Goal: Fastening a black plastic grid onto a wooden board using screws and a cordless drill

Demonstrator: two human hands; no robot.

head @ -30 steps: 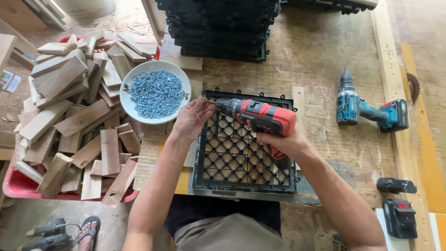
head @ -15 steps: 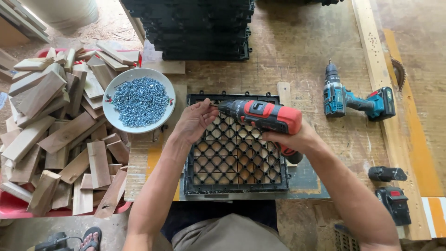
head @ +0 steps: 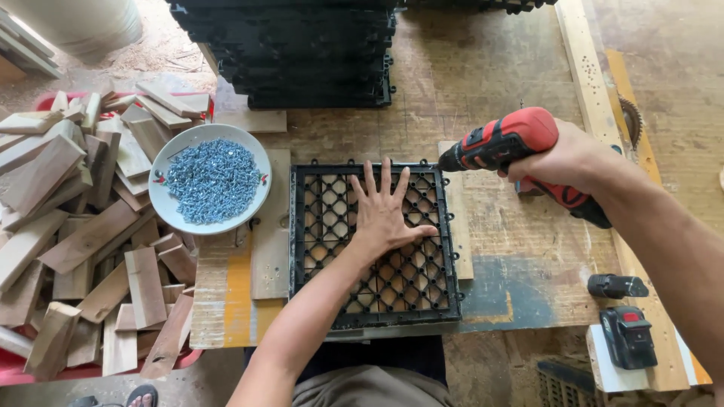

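Observation:
A black plastic grid tile (head: 407,290) lies flat on the workbench in front of me, with wooden slats showing through its holes. My left hand (head: 385,211) rests palm down on the tile's upper middle, fingers spread. My right hand (head: 569,162) grips a red and black cordless drill (head: 513,143) held in the air to the right of the tile, its bit pointing left toward the tile's top right corner. A white bowl (head: 170,207) heaped with bluish screws (head: 213,181) stands left of the tile.
A red tray (head: 15,365) piled with short wooden blocks (head: 83,226) fills the left side. A stack of black grid tiles (head: 302,53) stands at the back. Battery packs (head: 630,335) lie at the right front. A circular saw blade (head: 630,120) shows in the bench at right.
The drill has lifted off the tile's top left and moved right, clear of the tile. My left hand has left the drill bit and now lies flat on the tile.

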